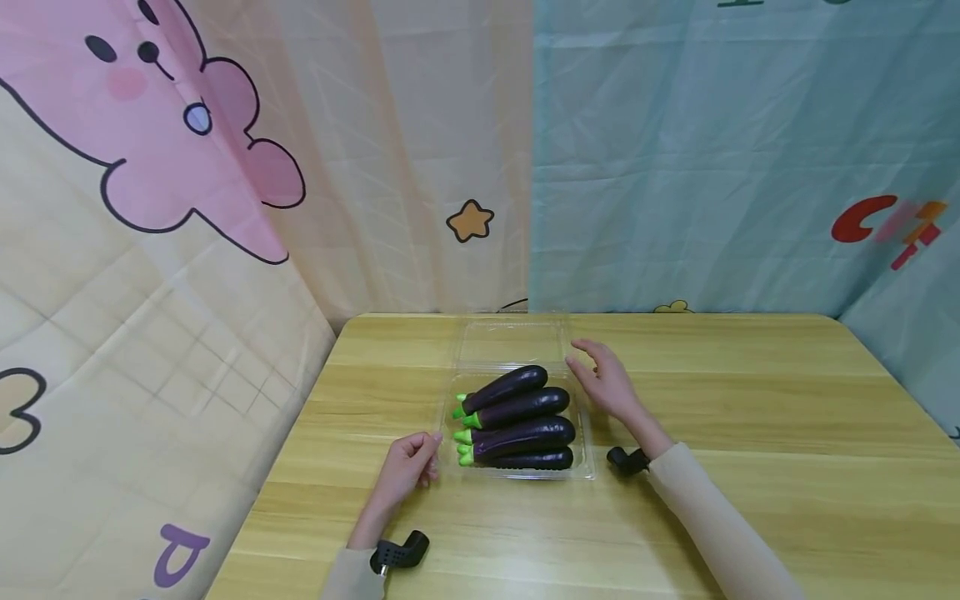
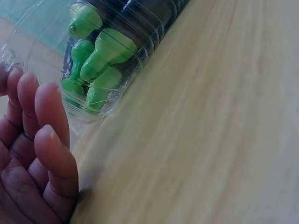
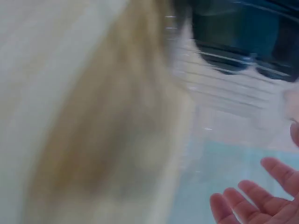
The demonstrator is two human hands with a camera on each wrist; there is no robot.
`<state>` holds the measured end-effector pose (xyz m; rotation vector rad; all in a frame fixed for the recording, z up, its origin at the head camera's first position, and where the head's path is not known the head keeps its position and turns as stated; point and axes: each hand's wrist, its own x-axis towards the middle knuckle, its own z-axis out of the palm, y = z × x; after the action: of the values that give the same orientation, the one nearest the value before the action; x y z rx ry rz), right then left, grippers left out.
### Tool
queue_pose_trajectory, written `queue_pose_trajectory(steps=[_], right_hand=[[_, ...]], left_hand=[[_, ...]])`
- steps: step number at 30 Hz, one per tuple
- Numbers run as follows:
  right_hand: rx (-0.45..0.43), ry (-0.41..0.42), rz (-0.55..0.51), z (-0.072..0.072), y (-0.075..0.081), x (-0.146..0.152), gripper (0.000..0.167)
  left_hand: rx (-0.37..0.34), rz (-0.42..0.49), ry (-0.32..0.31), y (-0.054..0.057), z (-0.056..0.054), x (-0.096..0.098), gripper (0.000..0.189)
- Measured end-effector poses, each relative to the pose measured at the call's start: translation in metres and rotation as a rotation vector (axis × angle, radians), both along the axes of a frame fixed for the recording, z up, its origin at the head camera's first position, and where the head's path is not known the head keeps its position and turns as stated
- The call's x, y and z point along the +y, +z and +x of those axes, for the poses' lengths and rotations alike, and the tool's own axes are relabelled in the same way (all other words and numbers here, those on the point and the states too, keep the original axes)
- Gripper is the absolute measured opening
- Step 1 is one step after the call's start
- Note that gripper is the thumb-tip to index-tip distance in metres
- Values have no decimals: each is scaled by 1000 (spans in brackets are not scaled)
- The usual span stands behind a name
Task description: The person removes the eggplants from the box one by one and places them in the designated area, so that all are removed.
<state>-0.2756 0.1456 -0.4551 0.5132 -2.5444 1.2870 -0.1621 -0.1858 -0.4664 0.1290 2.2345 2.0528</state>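
Observation:
A clear plastic clamshell container (image 1: 584,460) sits on the table with its lid (image 1: 513,340) folded back toward the far edge. Several dark purple eggplants (image 1: 525,406) with green caps (image 2: 110,51) lie in it side by side, caps to the left. My left hand (image 1: 406,467) pinches the container's left edge between thumb and index fingertip, the other fingers loosely bent. My right hand (image 1: 606,383) is beside the back right corner, near where the lid joins the base, its fingers (image 3: 252,200) spread and relaxed with nothing in them.
The wooden table (image 1: 750,400) extends well to the right of the container. Printed curtains (image 1: 405,167) hang behind the table and along both sides. A black wrist camera (image 1: 401,552) is strapped to the left wrist, another (image 1: 627,461) to the right.

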Motion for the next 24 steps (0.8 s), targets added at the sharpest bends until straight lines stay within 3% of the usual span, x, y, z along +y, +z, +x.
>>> queue_pose_trajectory(steps=[6,16,24], right_hand=[[178,121,90,14,23,-7,42],[155,421,303,46,47,-26,45],[308,518,460,52,48,-37,47]], left_hand=[[-20,10,7,1,0,0,41],[-30,0,-7,2,-1,0,42],[-23,7,3,-24,-10,-6,44]])
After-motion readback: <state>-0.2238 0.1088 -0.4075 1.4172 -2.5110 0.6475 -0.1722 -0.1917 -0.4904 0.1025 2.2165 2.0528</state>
